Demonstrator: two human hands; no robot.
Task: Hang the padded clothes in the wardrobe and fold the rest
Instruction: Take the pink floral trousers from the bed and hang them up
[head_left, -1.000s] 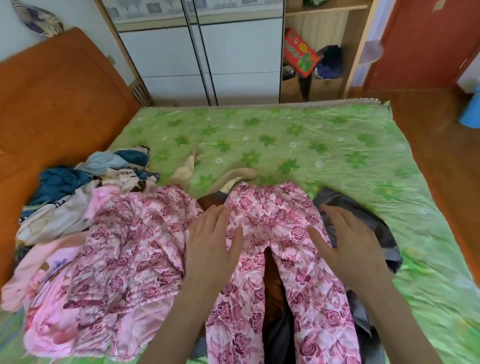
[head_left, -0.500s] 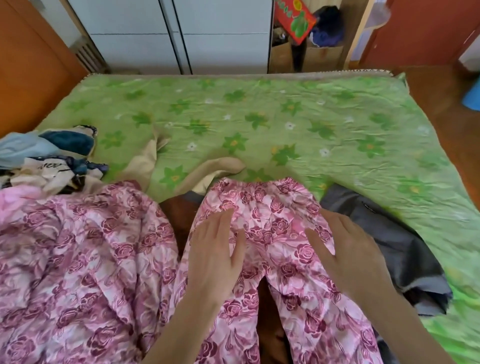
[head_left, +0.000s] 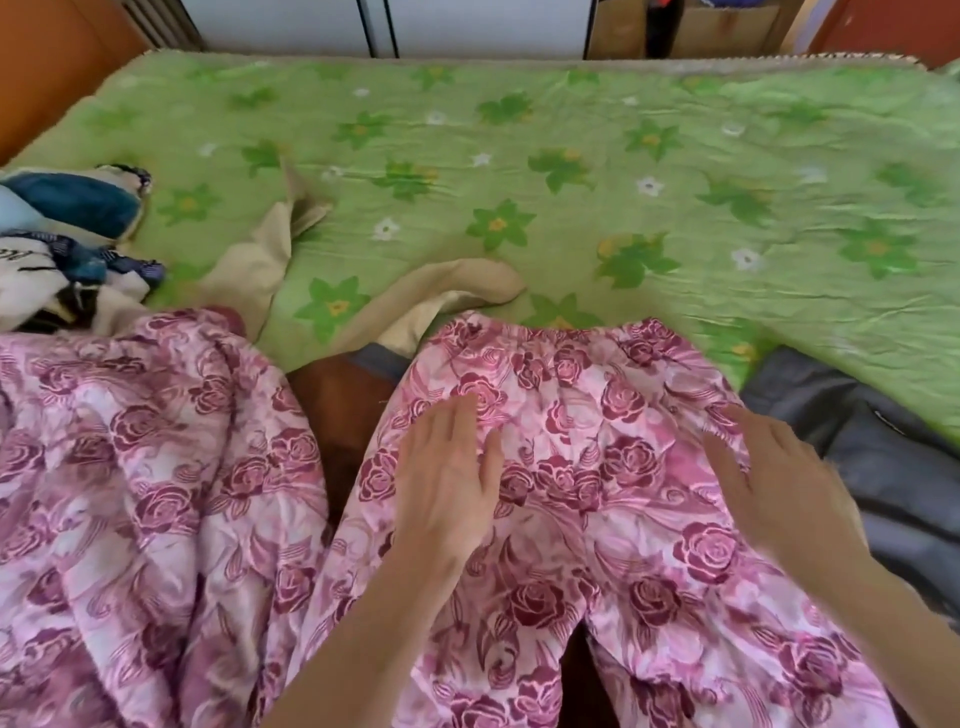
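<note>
- Since the earlier frames the view has dropped and closed in: wardrobe doors (head_left: 478, 26) now only a strip at the far edge; both hands have kept their flat pose on the trousers, shifting only slightly.
- Left hand (head_left: 447, 483): released, fingers straight and together, palm down on the left half of the pink rose-print trousers (head_left: 587, 467).
- Right hand (head_left: 779, 493): also released, fingers slightly spread, resting on the trousers' right edge, just beside a dark grey garment (head_left: 872, 447).
- Judgement: flat palms suggest smoothing or pinning the cloth so it lies square before a fold.
- Trousers position: near centre of the green floral bedspread (head_left: 571, 156), waistband toward the far side, legs running toward the near edge and parting around a dark gap.
- Appearance: glossy, puffy, quilted-looking surface with soft creases; gathered waistband. Probably padded, so it may belong on a hanger; cannot confirm from here.
- Matching rose-print piece (head_left: 135, 493) lies crumpled at near left.
- Beige garment (head_left: 260, 265) and a blue and white heap (head_left: 67, 234) sit at far left, untouched.
</note>
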